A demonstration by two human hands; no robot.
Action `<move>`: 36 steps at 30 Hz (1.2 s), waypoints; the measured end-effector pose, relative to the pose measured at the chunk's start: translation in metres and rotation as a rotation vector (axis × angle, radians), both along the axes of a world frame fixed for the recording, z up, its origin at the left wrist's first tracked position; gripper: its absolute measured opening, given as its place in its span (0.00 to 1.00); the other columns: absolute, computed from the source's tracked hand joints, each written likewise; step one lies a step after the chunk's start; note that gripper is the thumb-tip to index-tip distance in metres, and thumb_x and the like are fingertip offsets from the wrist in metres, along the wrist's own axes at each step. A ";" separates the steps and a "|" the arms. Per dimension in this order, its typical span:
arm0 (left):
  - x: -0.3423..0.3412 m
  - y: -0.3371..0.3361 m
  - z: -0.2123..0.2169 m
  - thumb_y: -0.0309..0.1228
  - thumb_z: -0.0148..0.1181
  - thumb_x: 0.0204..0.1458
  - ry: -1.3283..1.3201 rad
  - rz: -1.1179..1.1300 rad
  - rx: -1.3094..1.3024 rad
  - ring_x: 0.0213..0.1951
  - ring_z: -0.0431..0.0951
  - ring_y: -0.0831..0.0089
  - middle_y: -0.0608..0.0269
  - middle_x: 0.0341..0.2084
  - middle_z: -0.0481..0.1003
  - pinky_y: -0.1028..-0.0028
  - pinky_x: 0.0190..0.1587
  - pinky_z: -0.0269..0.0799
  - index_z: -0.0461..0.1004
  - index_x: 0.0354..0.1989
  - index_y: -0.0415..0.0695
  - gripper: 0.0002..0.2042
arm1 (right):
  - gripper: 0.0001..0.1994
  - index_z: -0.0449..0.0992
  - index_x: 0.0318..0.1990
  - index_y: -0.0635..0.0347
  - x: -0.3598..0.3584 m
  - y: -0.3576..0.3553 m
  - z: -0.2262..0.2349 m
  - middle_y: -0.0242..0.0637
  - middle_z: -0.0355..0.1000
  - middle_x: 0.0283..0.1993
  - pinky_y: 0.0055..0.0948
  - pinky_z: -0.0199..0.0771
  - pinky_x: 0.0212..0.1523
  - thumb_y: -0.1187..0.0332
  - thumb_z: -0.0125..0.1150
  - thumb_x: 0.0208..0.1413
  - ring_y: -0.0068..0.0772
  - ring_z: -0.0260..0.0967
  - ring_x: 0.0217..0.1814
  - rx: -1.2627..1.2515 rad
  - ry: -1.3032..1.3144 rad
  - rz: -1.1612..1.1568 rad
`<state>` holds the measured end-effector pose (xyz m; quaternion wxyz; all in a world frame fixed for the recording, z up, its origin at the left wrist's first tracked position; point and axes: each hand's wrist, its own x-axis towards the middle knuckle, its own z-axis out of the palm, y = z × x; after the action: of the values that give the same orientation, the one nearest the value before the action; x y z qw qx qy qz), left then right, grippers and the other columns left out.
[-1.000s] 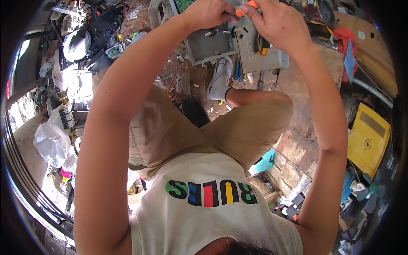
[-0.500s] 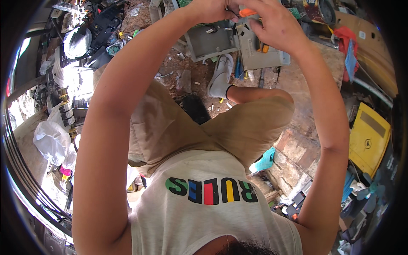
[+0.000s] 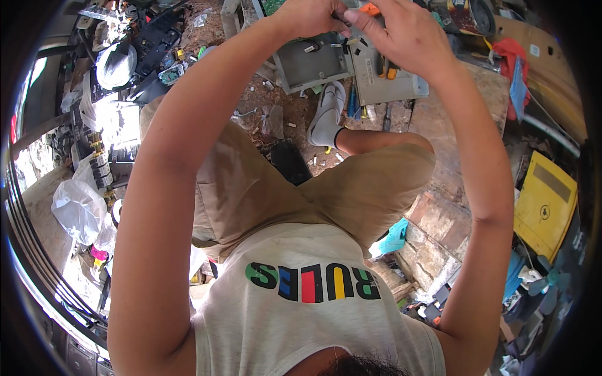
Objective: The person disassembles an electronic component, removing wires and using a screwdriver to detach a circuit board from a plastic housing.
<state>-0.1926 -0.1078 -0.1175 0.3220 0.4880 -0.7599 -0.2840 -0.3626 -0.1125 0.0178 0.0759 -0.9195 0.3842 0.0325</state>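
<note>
Both hands are raised close together at the top edge, partly cut off by it. My left hand (image 3: 313,17) is closed, its fingertips pinched near my right thumb; what they hold is hidden. My right hand (image 3: 411,37) is closed around an orange-handled tool (image 3: 370,9), of which only a bit of orange shows. Below the hands lies an open grey metal casing (image 3: 313,66). Beside it is a flat beige metal panel (image 3: 376,91) with a pair of orange-and-black-handled pliers (image 3: 391,71) on top.
Blue-handled screwdrivers (image 3: 352,103) lie near my sandalled foot (image 3: 326,116). A green circuit board (image 3: 271,6) sits at the top. Electronic scrap (image 3: 153,47) is heaped at far left, above a clear plastic bag (image 3: 78,203). At right are a red cloth (image 3: 508,53) and yellow panel (image 3: 544,200).
The orange handle has slipped mostly out of sight behind my right hand, whose thumb has moved left toward my left fingertips. My left hand has barely shifted.
</note>
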 end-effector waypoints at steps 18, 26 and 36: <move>0.002 0.007 -0.006 0.41 0.66 0.46 -0.312 0.069 0.091 0.36 0.81 0.53 0.51 0.30 0.80 0.58 0.42 0.74 0.80 0.37 0.47 0.13 | 0.12 0.75 0.43 0.58 -0.025 -0.019 -0.019 0.44 0.73 0.36 0.43 0.75 0.40 0.68 0.62 0.52 0.51 0.73 0.41 -0.091 -0.256 0.470; -0.020 0.016 -0.022 0.46 0.66 0.46 -0.546 0.154 -0.020 0.41 0.81 0.63 0.62 0.35 0.81 0.61 0.49 0.71 0.81 0.38 0.53 0.15 | 0.13 0.75 0.49 0.56 -0.029 -0.003 -0.023 0.39 0.75 0.43 0.38 0.77 0.40 0.65 0.61 0.58 0.47 0.75 0.40 -0.167 -0.188 0.223; -0.027 0.016 -0.013 0.45 0.62 0.50 -0.416 0.252 0.189 0.41 0.81 0.57 0.58 0.33 0.81 0.59 0.47 0.74 0.82 0.35 0.50 0.13 | 0.12 0.80 0.45 0.60 -0.099 0.027 -0.011 0.38 0.76 0.32 0.28 0.73 0.33 0.63 0.63 0.59 0.32 0.74 0.33 -0.044 -0.593 -0.241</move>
<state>-0.2193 -0.0918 -0.1307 0.1446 0.6545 -0.7132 -0.2049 -0.4617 -0.0857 0.0069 0.1682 -0.8383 0.4519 -0.2545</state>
